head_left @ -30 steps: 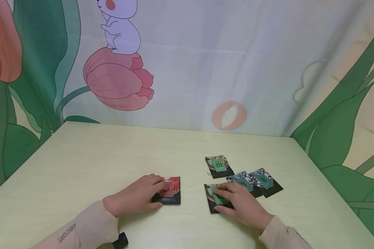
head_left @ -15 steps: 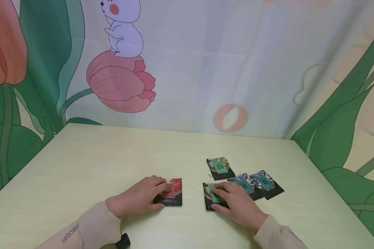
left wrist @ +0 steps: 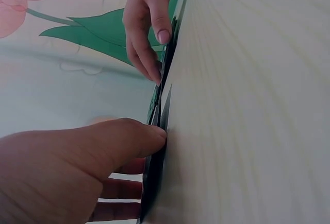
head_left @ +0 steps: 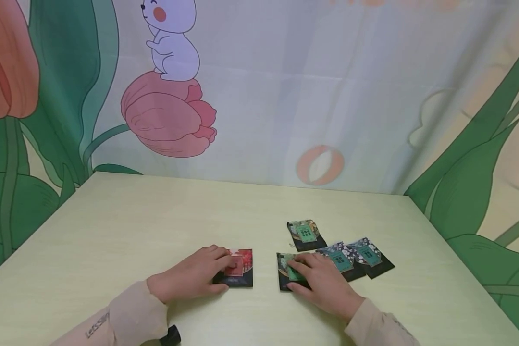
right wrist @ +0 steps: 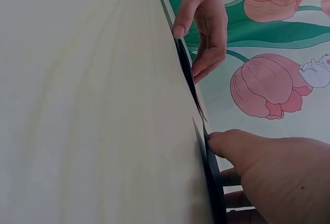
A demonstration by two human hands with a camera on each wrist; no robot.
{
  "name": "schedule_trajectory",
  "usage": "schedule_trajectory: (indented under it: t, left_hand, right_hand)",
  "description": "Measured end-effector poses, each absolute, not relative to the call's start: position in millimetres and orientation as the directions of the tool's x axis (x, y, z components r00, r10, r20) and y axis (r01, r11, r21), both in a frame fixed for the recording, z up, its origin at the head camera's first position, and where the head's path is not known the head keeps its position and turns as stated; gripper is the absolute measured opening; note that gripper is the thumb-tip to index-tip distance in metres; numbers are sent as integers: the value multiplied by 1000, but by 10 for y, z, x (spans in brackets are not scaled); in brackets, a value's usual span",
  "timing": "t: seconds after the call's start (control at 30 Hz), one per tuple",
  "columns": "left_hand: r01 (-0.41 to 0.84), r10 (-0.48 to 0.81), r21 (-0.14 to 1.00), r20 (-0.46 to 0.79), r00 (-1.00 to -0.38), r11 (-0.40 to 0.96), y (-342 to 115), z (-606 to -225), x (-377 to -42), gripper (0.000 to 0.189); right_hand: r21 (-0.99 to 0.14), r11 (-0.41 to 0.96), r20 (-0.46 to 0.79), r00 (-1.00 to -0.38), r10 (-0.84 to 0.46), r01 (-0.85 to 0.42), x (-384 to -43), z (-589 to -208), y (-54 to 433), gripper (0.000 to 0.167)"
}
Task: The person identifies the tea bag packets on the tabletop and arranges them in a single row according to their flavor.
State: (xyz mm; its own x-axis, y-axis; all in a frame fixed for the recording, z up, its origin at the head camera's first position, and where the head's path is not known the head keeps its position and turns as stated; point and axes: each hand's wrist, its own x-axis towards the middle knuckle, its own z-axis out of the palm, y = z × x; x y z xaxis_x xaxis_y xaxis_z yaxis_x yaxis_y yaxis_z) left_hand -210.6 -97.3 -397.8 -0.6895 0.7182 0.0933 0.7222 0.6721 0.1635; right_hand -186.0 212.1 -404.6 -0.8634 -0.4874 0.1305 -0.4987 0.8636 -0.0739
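Note:
In the head view my left hand (head_left: 190, 274) rests on a flat red and black sachet (head_left: 245, 269), fingers over its left part and thumb along the near edge. To its right, my right hand (head_left: 324, 286) lies on a green and black sachet (head_left: 284, 276), covering its right part. A narrow strip of table separates the two sachets. From the left wrist, the left thumb (left wrist: 149, 136) sits at the dark edge of the red sachet. The right wrist view has the right thumb (right wrist: 219, 141) at the edge of the green sachet.
Behind the right hand lie another green and black sachet (head_left: 306, 234) and two blue flowered ones, one (head_left: 341, 257) partly overlapped by the other (head_left: 369, 257). A small black object (head_left: 170, 335) shows by the left cuff. A printed curtain (head_left: 251, 96) hangs behind the pale table (head_left: 177, 206).
My right hand has slid the green sachet left across the table, closer to the red one, and straightened it a little. The left hand keeps its place on the red sachet. The head view shifted slightly.

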Motion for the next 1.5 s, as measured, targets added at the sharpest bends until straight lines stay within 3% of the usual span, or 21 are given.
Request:
schedule_trajectory:
  t: [0.7,1.5]
  left_hand:
    - [678,683,186,41,-729,712,-948,-3933,-2092,50]
    - [687,694,208,48,-718,697,-947,-3927,-2090,50]
  right_hand:
    - [-66,838,134,-837,-531,-542,-1925,-4033,1908,54]
    - [-59,815,138,-813,-565,-576,-1976,-4027,1697,56]
